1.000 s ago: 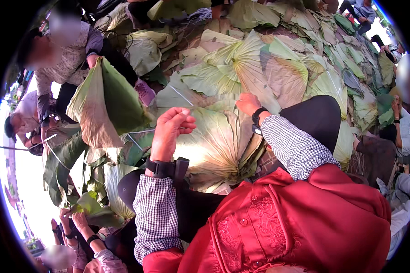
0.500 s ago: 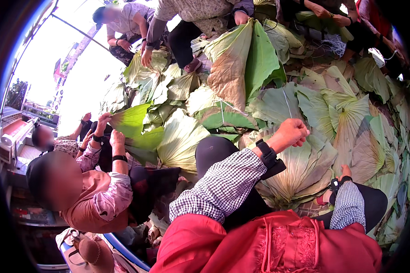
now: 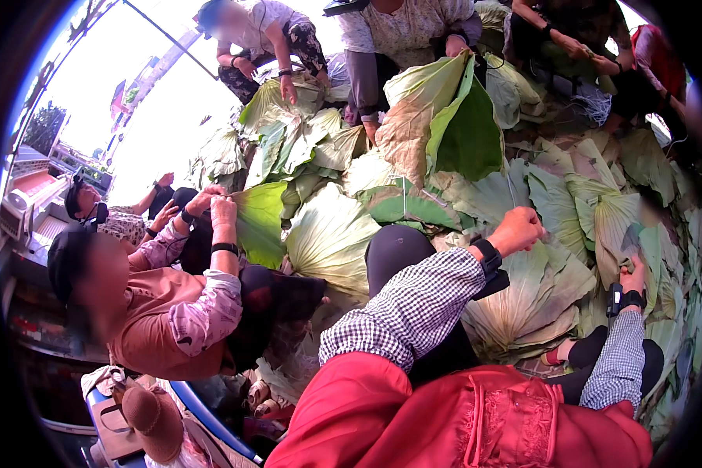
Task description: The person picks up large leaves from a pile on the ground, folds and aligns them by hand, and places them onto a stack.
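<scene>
My left hand (image 3: 516, 232) is raised above a broad pale, browning leaf (image 3: 522, 304), its fingers curled together; whatever they might hold is too small to tell. Over at the right, my right hand (image 3: 632, 277) has its fingers bent round something I cannot make out, among upright-lying pale green leaves (image 3: 616, 218). White strings show on the leaf layer just beyond my left hand. My checked sleeves and red clothing fill the lower right.
A co-worker (image 3: 160, 316) at left grips a bright green leaf (image 3: 261, 214). Another person (image 3: 398, 31) lifts a folded leaf (image 3: 421, 117); others crouch around the leaf pile. A hat (image 3: 152, 421) lies by a blue rim (image 3: 218, 421) at bottom left.
The view has swung left, bringing in more co-workers. My right hand has moved forward from half a second ago, while my left hand stays raised with curled fingers.
</scene>
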### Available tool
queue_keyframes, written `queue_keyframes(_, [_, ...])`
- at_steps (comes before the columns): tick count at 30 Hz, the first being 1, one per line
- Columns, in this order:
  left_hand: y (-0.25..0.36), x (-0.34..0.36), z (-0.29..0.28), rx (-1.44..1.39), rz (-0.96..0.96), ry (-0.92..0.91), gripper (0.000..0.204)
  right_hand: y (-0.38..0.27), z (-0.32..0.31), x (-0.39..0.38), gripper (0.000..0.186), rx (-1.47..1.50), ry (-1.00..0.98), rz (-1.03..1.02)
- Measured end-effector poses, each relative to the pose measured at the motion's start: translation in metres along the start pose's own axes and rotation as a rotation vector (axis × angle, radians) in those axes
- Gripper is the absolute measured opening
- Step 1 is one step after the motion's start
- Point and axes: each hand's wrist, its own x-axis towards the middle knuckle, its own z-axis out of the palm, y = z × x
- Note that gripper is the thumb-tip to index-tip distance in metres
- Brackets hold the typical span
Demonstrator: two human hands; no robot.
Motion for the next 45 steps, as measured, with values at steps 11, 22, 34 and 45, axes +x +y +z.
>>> queue_keyframes(11, [0.017, -0.022, 0.009, 0.689, 0.457, 0.372, 0.099, -0.164, 0.213, -0.287, 0.040, -0.384, -0.715, -0.448])
queue_keyframes(22, [0.003, 0.005, -0.028, 0.110, 0.457, 0.167, 0.054, -0.124, 0.231, -0.274, 0.042, 0.064, -1.297, -0.037])
queue_keyframes(34, [0.042, -0.003, -0.018, -0.227, 0.055, 0.335, 0.026, -0.087, 0.206, -0.247, 0.061, -0.682, -0.891, -0.214])
queue_keyframes(45, [0.025, 0.010, -0.036, -0.271, 0.077, 0.382, 0.032, 0.103, 0.130, -0.348, 0.058, -1.572, -1.925, 0.148])
